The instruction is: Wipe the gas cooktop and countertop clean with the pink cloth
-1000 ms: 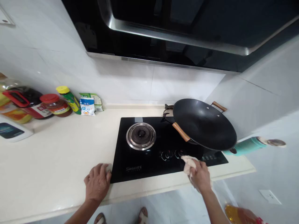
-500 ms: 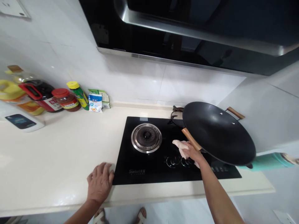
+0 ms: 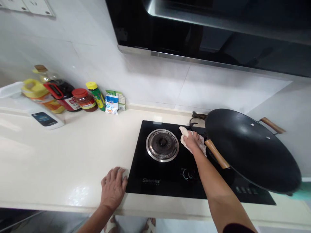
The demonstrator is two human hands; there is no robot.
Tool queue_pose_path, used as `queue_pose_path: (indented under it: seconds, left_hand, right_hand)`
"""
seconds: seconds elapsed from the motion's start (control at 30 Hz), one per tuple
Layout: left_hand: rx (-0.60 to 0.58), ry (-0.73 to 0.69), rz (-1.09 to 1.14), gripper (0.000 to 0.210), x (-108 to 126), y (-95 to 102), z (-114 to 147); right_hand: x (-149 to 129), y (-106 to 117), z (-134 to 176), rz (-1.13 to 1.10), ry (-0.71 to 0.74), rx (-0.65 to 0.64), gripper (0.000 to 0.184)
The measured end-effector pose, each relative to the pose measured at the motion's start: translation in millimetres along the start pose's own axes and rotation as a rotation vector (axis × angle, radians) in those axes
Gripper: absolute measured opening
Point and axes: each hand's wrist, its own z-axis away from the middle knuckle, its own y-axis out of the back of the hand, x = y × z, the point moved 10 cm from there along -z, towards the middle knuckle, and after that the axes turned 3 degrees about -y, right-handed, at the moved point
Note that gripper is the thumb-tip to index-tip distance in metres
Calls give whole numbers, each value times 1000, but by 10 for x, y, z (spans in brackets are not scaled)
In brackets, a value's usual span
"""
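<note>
My right hand (image 3: 192,141) grips a pale cloth (image 3: 202,142) and presses it on the black glass hob (image 3: 155,174), between the left burner (image 3: 162,145) and the wok. The big black wok (image 3: 250,152) sits over the right side of the hob, its near wooden handle (image 3: 217,154) close to my right forearm. Flat on the white counter (image 3: 60,161), just left of the hob's front corner, rests my left hand (image 3: 113,187), with its fingers spread and nothing held. A control knob (image 3: 191,174) shows beside my right forearm.
Along the wall at left stand a white bottle (image 3: 46,119), a yellow-capped jug (image 3: 35,89), a dark red-handled bottle (image 3: 62,94), a red-lidded jar (image 3: 84,100), a green bottle (image 3: 96,96) and small packets (image 3: 112,104). A black range hood (image 3: 206,35) hangs above the hob.
My right hand has moved the cloth from near the knobs toward the back of the hob, left of the wok. The view has shifted left. My left hand stays on the counter.
</note>
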Motion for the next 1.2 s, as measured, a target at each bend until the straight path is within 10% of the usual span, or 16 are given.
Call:
queue_pose_path:
  seconds: [0.43, 0.73, 0.93, 1.2]
  left_hand:
    - [-18, -7, 21, 39, 10, -3, -45]
    - [-37, 5, 53, 40, 9, 21, -63]
    - [-32, 6, 59, 38, 27, 30, -56]
    - [-21, 4, 44, 37, 35, 29, -22]
  right_hand:
    - [-624, -205, 1668, -82, 21, 79, 41]
    - [-1253, -634, 2847, -422, 656, -117, 53]
    - [-1074, -418, 2341, -209, 823, -232, 51]
    - [-98, 47, 957, 125, 331, -153, 53]
